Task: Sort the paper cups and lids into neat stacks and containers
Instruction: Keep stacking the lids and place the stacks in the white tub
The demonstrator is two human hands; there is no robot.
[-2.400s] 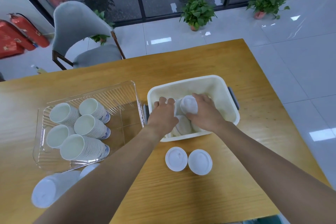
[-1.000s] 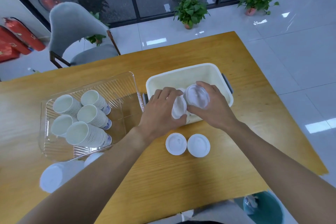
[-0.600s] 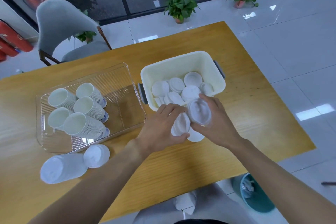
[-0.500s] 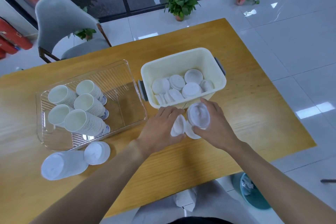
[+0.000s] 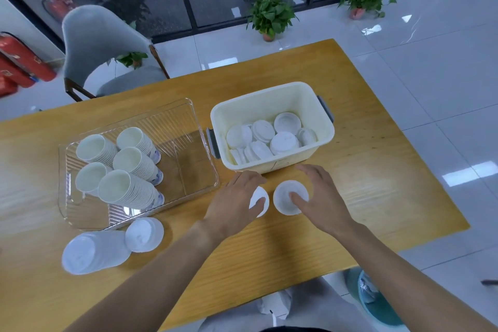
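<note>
Your left hand rests just in front of the white bin, its fingers loosely spread over a lid pile that lies on the wooden table; the thumb lies across the lid's top, and you cannot tell from here whether the fingers actually pinch it or merely lie on it. Your right hand sits beside it, also just in front of the bin, fingers relaxed and fanned around a second lid pile, with the thumb lying on top of that pile. The two piles stand side by side, close together but apart, near the bin's front wall. Inside the bin, loose lids lie scattered, some flat and some leaning on edge against the front wall. To the left of the bin, nearly touching its grey handle, stands a clear tray holding five tilted stacks of paper cups crowded into its left half. Further from the bin, in front of the tray's near edge, two more lid stacks stand on the table, a larger one and a smaller one side by side. A grey chair stands beyond the table, behind the tray.
</note>
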